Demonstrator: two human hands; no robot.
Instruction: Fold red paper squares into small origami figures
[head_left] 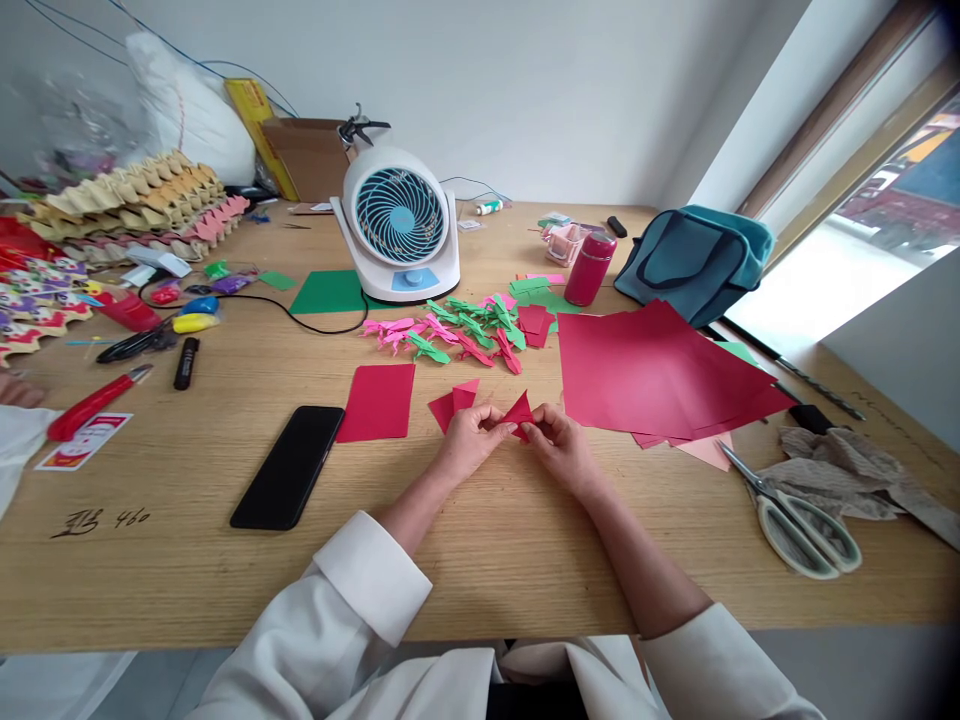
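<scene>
A small folded piece of red paper [517, 411] is pinched between both my hands over the middle of the table. My left hand [474, 440] grips its left side with thumb and fingers. On its right side, my right hand [561, 446] holds the paper the same way. Just beyond my left hand lie folded red paper pieces [450, 403]. Farther left rests a stack of red paper rectangles [377, 402]. Past my hands is a cluster of green, pink and red folded paper figures [469, 330].
Large red sheets [652, 370] spread to the right, near scissors [799, 520] and a crumpled cloth [832, 470]. A black phone [289, 468] lies left. A fan [401, 225], red flask [591, 270] and teal bag [694, 262] stand behind. Another person's sleeve [19, 445] is at far left.
</scene>
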